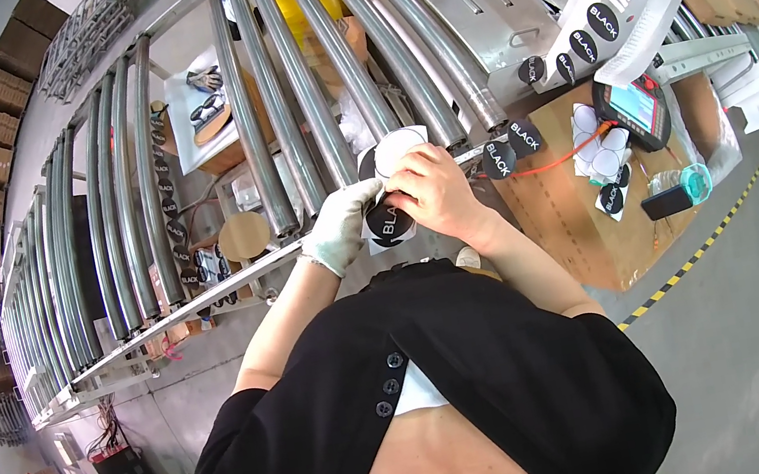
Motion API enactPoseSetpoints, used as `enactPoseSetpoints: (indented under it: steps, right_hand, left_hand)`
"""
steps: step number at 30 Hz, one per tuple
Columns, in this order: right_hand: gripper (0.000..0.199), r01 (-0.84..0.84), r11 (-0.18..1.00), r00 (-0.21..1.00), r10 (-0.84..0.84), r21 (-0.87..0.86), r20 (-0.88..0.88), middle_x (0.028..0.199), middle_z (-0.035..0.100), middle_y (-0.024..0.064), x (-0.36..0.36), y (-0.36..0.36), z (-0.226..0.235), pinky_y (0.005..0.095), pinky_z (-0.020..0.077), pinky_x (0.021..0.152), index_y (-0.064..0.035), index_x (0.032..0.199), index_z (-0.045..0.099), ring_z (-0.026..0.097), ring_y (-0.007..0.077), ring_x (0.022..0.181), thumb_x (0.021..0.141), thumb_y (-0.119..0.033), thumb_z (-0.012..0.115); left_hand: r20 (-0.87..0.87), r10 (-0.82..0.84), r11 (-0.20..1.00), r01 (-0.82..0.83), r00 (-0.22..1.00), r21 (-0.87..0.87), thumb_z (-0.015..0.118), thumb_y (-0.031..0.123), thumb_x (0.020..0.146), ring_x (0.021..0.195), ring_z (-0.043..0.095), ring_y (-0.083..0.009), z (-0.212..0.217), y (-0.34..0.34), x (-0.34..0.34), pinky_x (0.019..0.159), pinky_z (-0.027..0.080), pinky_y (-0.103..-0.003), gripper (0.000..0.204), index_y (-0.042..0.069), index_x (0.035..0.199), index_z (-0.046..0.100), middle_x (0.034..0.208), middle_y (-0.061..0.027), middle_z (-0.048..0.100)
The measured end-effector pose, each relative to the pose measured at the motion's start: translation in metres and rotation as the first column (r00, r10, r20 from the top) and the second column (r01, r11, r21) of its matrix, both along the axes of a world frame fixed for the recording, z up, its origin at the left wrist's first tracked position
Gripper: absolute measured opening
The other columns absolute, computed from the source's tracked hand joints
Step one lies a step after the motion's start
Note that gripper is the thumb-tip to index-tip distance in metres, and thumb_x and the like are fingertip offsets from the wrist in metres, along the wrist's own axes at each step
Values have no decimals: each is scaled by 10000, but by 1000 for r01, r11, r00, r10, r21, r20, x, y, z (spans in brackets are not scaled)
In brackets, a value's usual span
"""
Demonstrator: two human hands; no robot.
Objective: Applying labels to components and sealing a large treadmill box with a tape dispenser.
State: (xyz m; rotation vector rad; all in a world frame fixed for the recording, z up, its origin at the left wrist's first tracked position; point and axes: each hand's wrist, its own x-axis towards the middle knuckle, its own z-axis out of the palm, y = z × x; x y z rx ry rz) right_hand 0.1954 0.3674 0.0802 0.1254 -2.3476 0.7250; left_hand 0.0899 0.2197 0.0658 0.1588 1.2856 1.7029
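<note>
In front of my chest, at the near edge of the roller conveyor, I hold a sheet of round stickers (391, 227) with both hands. Large black discs with pale lettering show on its lower part, and a white disc (396, 146) lies at its top. My left hand (342, 227), in a white glove, pinches the sheet's left side. Bare, my right hand (435, 190) grips the right side, its fingertips bent at the lower edge of the white disc. What lies under those fingertips is hidden.
Metal rollers (321, 65) stretch ahead and left. At right, a cardboard box (592, 230) carries white discs (601, 155), a handheld device with a screen (634, 111), a black rectangular object (666, 204) and a clear, teal-rimmed container (696, 182). More black stickers (513, 146) hang at the conveyor's edge.
</note>
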Motion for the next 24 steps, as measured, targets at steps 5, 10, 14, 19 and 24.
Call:
enactPoseSetpoints:
  steps: [5,10,14,19,24]
  right_hand:
    - [178,19,1000,999,-18,6,-36,885,565,-13,4,-1,3,344,413,757,-112,776,626,529,199,923,649,-141,748]
    - [161,-26,1000,999,25,-13,-30,875,566,1,8,-1,1,355,415,749,-100,775,616,534,213,912,670,-139,731]
    - [175,24,995,993,-35,-96,-114,860,592,46,16,-4,2,372,444,795,-61,778,577,562,248,880,668,-35,711]
    - [98,257,688,933,-361,-679,-12,804,615,57,34,-1,-17,267,462,646,-19,817,552,581,137,683,815,-20,650]
    - [154,428,-25,821,-408,-903,400,739,581,13,48,12,-143,233,410,541,-18,884,557,510,69,608,800,-55,680]
  left_hand:
    - [86,40,999,-41,995,1,568,131,894,834,606,-107,0,5,1,776,478,-247,194,-16,990,652,918,-49,661]
    - [153,42,999,-44,987,10,559,118,894,831,625,-135,-11,1,2,755,501,-265,197,-26,1003,635,926,-75,665]
    - [248,116,992,-123,962,13,557,95,875,848,644,-186,-23,-6,-4,785,526,-307,240,-50,1060,599,959,-112,661]
    - [181,368,926,-342,912,-160,553,93,844,927,643,-222,-41,-26,-30,827,528,-340,320,-51,1130,553,1038,-135,647]
    - [166,415,909,-404,894,-97,533,110,875,950,639,-247,-60,-66,-53,856,523,-350,309,-52,1138,550,1063,-147,641]
